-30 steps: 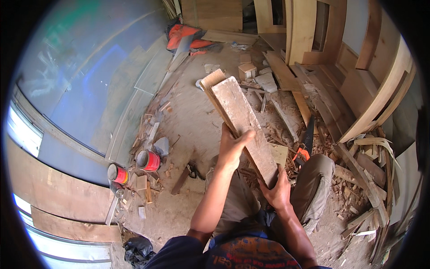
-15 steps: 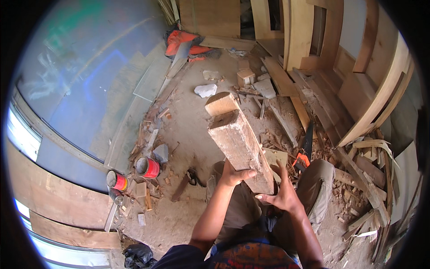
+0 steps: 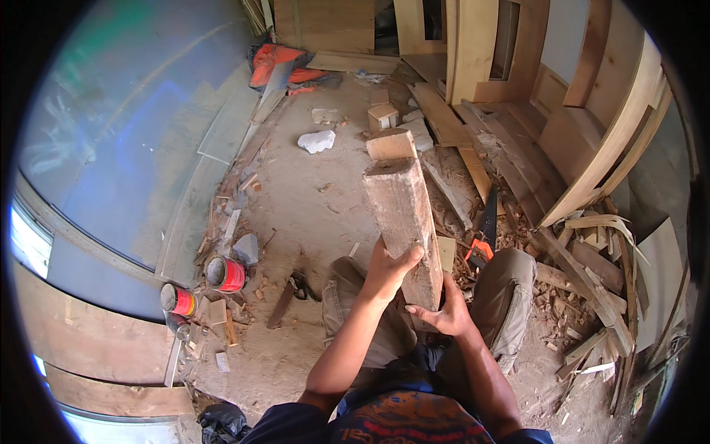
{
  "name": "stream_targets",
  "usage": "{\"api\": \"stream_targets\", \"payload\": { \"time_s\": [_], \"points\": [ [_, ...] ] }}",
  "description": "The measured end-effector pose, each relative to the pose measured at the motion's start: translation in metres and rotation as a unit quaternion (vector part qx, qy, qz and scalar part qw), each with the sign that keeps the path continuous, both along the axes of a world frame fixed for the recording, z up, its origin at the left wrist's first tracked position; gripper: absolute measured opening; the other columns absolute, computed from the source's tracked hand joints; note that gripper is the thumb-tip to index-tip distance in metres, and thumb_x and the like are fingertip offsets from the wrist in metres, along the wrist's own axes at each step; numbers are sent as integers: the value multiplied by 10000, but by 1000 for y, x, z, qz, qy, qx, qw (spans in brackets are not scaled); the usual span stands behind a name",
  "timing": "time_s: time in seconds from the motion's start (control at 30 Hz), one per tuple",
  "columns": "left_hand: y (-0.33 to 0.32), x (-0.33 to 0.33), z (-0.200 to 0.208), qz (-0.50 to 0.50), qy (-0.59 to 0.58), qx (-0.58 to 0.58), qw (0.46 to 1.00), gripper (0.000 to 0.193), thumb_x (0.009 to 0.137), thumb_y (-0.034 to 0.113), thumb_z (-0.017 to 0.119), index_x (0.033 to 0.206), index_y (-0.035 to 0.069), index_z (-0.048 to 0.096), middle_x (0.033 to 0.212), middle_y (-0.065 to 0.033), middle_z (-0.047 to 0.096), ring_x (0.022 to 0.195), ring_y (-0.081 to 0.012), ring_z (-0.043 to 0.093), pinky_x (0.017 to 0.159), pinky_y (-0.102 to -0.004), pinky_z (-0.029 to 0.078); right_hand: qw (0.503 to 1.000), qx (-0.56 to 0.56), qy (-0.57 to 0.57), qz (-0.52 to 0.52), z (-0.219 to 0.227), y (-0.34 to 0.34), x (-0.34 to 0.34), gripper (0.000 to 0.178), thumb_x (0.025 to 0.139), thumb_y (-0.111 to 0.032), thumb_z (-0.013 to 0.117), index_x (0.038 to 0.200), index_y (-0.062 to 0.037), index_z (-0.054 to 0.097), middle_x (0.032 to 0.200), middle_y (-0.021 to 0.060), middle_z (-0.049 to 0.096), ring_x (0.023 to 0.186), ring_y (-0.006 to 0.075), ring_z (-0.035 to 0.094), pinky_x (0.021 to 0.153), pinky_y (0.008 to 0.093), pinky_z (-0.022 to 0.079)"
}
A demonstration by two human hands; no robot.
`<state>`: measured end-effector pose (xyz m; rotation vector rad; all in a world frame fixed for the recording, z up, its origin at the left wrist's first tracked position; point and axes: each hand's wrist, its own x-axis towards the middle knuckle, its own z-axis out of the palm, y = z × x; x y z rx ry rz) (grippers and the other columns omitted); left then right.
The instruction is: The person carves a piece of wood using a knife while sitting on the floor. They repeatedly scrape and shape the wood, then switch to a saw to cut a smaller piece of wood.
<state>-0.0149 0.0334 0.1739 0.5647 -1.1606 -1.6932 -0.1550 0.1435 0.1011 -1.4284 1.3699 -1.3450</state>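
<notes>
Above my lap I hold a rough, dusty wooden block [image 3: 403, 207] tilted up and away from me. A second, paler piece of wood [image 3: 392, 144] shows along its far side; I cannot tell whether the two are joined. My left hand [image 3: 390, 270] wraps the block's left side, thumb lying across its upper face. Around the near end closes my right hand [image 3: 448, 309], with its thumb at the bottom edge and its other fingers partly hidden behind the wood. By my right knee lies a handsaw [image 3: 482, 246] with an orange handle and dark blade.
Two red cans [image 3: 225, 274] stand on the floor at left, near wood offcuts. A white lump [image 3: 316, 141] and a small wooden box [image 3: 383, 117] lie farther ahead. Splintered boards [image 3: 592, 296] pile up at right, below wooden frames [image 3: 629, 140]. A grey panel [image 3: 126, 148] lines the left.
The block has turned more upright, its far end swinging right relative to the floor. My right hand's fingers, spread before, have closed around the near end. The view has shifted slightly.
</notes>
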Motion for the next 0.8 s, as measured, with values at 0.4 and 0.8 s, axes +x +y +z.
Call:
{"api": "stream_targets", "payload": {
  "time_s": [0.4, 0.8],
  "points": [
    [-30, -12, -37, 178, -35, 70, 981, 849, 767, 381, 893, 1324, -87, 455, 1235, -149, 602, 1100, -239, 602, 995, -384, 492, 996, 48, 69, 29, -4, -11, -13, 1074, 752, -435, 896, 1482, 80, 298, 1424, 261, 497, 1348, 315, 477, 1132, 427, 376],
    [-42, 32, -34, 274, -123, 132, 945, 787, 798, 518, 825, 1276, -58, 579, 1247, -161, 612, 1258, -267, 508, 1100, -415, 385, 828, 329, 360, -277, -298, -62, -53, 533, 821, -475, 702, 1079, -10, 681, 1047, 248, 696, 1031, 434, 669, 924, 512, 529]
  ]
}}
